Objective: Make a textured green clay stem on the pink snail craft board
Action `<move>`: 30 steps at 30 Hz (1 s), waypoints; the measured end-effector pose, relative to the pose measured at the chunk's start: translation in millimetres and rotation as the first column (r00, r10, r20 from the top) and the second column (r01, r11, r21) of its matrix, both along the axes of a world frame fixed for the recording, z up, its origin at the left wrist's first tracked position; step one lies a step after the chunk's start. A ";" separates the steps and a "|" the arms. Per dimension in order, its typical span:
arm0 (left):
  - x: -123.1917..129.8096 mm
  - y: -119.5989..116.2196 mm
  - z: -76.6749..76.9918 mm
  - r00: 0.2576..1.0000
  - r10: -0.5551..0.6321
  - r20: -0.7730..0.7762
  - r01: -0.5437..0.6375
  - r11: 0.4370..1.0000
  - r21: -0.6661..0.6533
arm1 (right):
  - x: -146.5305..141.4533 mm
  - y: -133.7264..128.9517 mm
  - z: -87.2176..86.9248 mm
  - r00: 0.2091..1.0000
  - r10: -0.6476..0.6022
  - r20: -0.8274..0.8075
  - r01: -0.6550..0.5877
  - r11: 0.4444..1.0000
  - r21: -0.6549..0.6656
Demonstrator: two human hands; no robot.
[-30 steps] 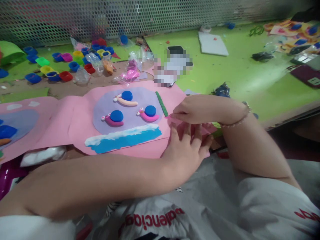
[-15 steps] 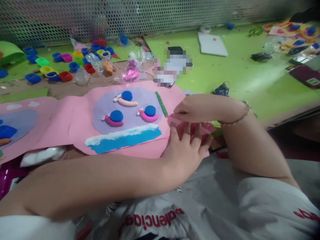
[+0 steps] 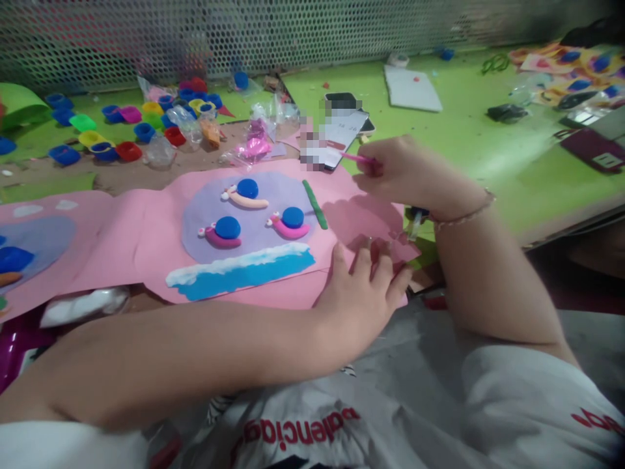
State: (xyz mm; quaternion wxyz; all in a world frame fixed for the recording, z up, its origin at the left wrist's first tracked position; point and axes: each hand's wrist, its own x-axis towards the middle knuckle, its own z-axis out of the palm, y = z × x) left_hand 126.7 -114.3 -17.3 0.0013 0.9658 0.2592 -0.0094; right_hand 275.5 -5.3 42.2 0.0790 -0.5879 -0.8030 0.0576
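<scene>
My left hand (image 3: 361, 286) lies flat with its fingers spread on the lower right of a pink paper sheet (image 3: 151, 221). My right hand (image 3: 400, 172) is raised above the sheet's upper right side. Its fingers are closed on a thin pink clay tool (image 3: 361, 158), whose tip points left toward the phone. A green clay strip (image 3: 315, 204) lies on the sheet, left of both hands. Three clay snails with blue shells, one of them a bright pink snail (image 3: 291, 223), are on a purple paper oval (image 3: 205, 205). Below them runs a blue-and-white clay band (image 3: 241, 270).
A phone (image 3: 342, 133), partly blurred, lies just behind the sheet. Several coloured clay tubs (image 3: 127, 151) and plastic bags (image 3: 160, 151) stand at the back left. A white board (image 3: 413, 88) lies farther back. A perforated metal panel (image 3: 273, 39) closes off the far edge.
My right hand has lifted from beside the lower end of the green strip, up and slightly right, and the pink tool now shows in it. My left hand stays in place.
</scene>
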 end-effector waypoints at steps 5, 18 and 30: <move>-0.5 -0.9 1.2 0.999 0.005 -0.032 -0.005 1.000 0.007 | 2.7 8.3 -1.4 0.988 -0.151 0.022 0.150 0.988 0.019; -0.2 -0.1 5.4 0.998 0.005 -0.070 -0.007 1.000 -0.019 | 1.7 7.0 -7.4 0.932 0.337 -0.132 -0.362 0.876 -0.320; 0.1 -2.8 -0.2 0.999 0.012 -0.052 -0.011 1.000 0.023 | -19.4 0.4 -16.1 0.959 0.284 0.001 -0.271 0.918 -0.288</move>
